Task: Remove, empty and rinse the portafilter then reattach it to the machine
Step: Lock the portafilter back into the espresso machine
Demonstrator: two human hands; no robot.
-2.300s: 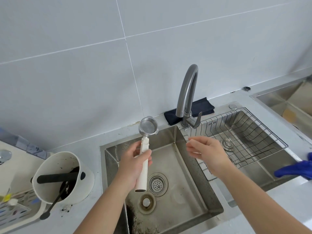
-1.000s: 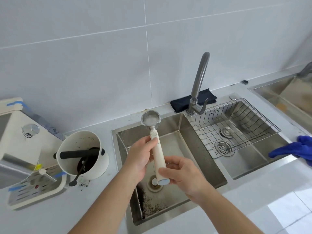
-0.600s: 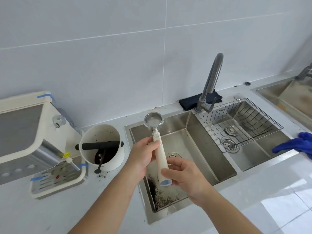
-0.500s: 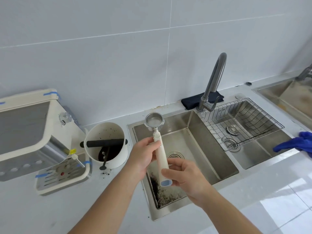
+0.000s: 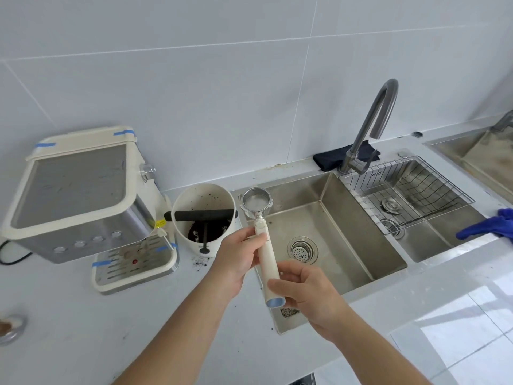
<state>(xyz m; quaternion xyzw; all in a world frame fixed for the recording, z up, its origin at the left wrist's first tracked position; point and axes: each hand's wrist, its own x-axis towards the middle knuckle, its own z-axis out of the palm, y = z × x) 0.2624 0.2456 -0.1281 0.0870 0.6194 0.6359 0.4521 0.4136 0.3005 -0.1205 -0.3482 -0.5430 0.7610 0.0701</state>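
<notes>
Portafilter (image 5: 263, 237) here is the cream-handled kind with a round steel basket, and it's held up in the air over the left edge of the stainless steel sink (image 5: 333, 232), basket end pointing away from the person and handle end toward them. Both hands are on the handle. Left hand (image 5: 236, 259) grips the upper part of the handle just below the metal neck, fingers curled round it. Right hand (image 5: 305, 290) holds the bottom end, fingers wrapped near the blue-grey end cap. So the thing sits between the two hands, tilted a bit, basket opening facing up and looking pretty clean inside.

Off to the left on the white surface (image 5: 83, 329) sits the cream and steel espresso machine (image 5: 77, 195) with bits of blue tape on it and its drip tray out front. Just beside it, between machine and sink, is a white round knock box (image 5: 204, 218) with a black bar across and dark coffee grounds inside, plus a few crumbs of grounds on the surface near its base. Some grounds are lying in the sink's near corner too.

Grey curved tap (image 5: 372, 126) stands behind the sink, with a dark folded cloth (image 5: 333, 159) behind it. A wire rack (image 5: 410, 190) sits in the right basin, and a blue glove (image 5: 488, 226) lies at the far right.
</notes>
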